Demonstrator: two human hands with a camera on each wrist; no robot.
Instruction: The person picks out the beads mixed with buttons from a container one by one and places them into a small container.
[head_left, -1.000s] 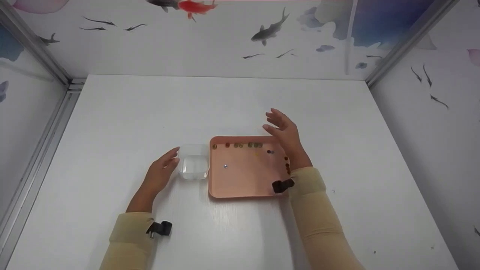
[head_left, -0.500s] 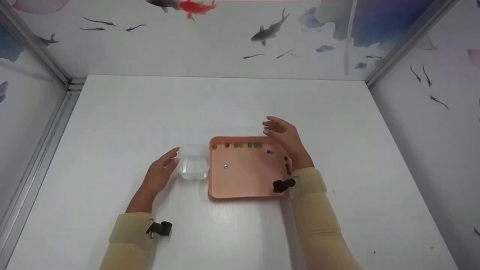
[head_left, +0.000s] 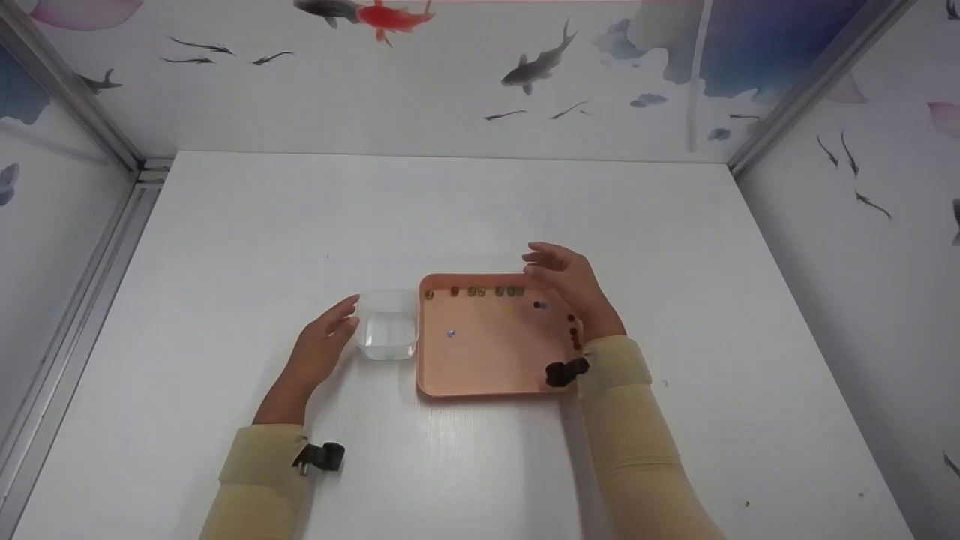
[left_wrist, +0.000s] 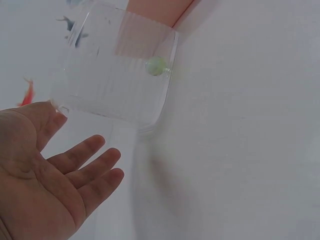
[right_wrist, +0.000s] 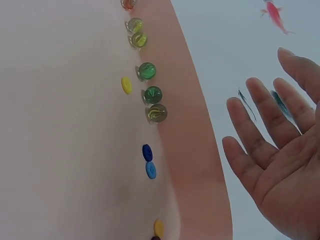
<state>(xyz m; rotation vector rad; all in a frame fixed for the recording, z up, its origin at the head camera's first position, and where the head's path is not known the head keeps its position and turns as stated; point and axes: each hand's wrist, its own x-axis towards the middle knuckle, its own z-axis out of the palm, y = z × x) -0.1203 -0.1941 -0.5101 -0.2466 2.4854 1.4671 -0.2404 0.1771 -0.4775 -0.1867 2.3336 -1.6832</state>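
Note:
My left hand (head_left: 324, 341) is beside a clear plastic box (head_left: 386, 352), its fingertips at the box's left wall. In the left wrist view its fingers are spread, and one finger meets a corner of the box; a pale green marble (left_wrist: 156, 66) shows through the plastic, whether inside or beyond I cannot tell. Over the far right rim of a pink tray (head_left: 487, 375), my right hand (head_left: 574, 285) hovers with loosely bent fingers, holding nothing. Along the tray's far side lie several glass marbles (right_wrist: 147, 71). Near them are a yellow button (right_wrist: 127, 85), a dark blue button (right_wrist: 147, 152) and a light blue button (right_wrist: 151, 170).
A small shiny bead-like piece (head_left: 451, 334) lies in the tray's left half. Several dark red pieces (head_left: 574, 331) line its right side, close to my right wrist. The box stands against the tray's left edge. White panels with painted fish (head_left: 536, 69) enclose the white table (head_left: 262, 217).
My right hand has come down and nearer, toward the tray's far rim, its fingers a little more bent. My left hand, the box and the tray stay where they were.

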